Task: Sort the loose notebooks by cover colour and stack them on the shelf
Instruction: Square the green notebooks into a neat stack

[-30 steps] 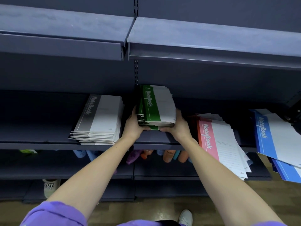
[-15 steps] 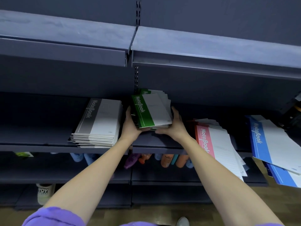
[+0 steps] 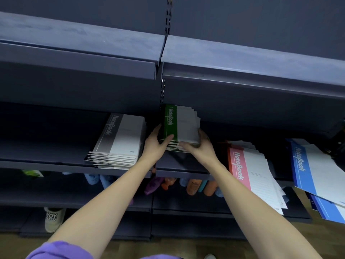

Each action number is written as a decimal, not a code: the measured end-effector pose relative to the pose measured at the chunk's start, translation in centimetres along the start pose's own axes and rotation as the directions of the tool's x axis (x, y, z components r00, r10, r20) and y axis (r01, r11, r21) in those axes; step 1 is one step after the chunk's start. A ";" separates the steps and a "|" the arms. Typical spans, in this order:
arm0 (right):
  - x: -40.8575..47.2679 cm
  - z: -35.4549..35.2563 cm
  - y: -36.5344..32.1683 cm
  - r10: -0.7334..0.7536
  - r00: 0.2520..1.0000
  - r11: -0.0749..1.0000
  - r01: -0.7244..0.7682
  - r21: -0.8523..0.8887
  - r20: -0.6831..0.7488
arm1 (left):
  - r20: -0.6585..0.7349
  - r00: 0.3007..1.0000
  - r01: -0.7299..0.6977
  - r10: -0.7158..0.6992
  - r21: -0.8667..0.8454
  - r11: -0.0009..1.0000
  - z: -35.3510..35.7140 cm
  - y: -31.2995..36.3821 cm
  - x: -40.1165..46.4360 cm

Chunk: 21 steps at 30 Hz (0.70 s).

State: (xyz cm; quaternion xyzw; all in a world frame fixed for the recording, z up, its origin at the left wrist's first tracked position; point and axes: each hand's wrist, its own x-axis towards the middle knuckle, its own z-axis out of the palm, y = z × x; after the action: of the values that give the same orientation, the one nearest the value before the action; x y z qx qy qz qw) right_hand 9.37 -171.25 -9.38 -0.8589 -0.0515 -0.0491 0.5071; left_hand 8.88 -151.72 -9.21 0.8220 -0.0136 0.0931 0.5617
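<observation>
A stack of green-and-white notebooks (image 3: 182, 126) lies on the dark middle shelf (image 3: 56, 162), near the upright. My left hand (image 3: 155, 144) grips its left front corner, thumb on the green cover. My right hand (image 3: 200, 146) holds the right front corner, fingers under the edge. Left of them a neat grey-and-white stack (image 3: 119, 143) rests on the same shelf. To the right, pink-and-white notebooks (image 3: 250, 172) are fanned out and hang over the shelf edge. Blue-and-white notebooks (image 3: 315, 169) lie loosely at the far right.
An upper shelf (image 3: 242, 58) overhangs the working shelf closely. Below, coloured bottles (image 3: 192, 186) and blue items (image 3: 93, 179) lie on a lower shelf. A beige cup marked YOY (image 3: 53, 218) stands on the bottom shelf. The wood floor (image 3: 168, 247) shows underneath.
Both hands have pushed the green stack further back on the shelf and squared it; the top notebooks that were skewed now lie more in line.
</observation>
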 end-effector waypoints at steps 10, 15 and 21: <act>1.7 0.8 0.6 0.081 0.989 0.996 -0.086 -0.034 -0.127 | -0.029 0.999 0.047 -0.046 0.030 0.998 1.5 0.0 1.8; 0.1 0.8 2.1 0.061 0.993 0.998 -0.058 0.033 -0.103 | 0.105 0.994 -0.008 0.004 0.038 0.999 1.4 -1.8 1.1; -0.1 0.6 1.9 0.026 0.999 0.998 -0.024 0.057 -0.047 | 0.035 0.999 -0.024 0.026 -0.056 0.998 1.8 -2.6 1.0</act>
State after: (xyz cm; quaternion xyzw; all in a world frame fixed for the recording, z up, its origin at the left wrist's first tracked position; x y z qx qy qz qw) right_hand 9.51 -171.63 -11.34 -0.8436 -0.0300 -0.0617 0.5326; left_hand 10.40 -152.36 -12.07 0.8073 -0.0365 0.0852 0.5828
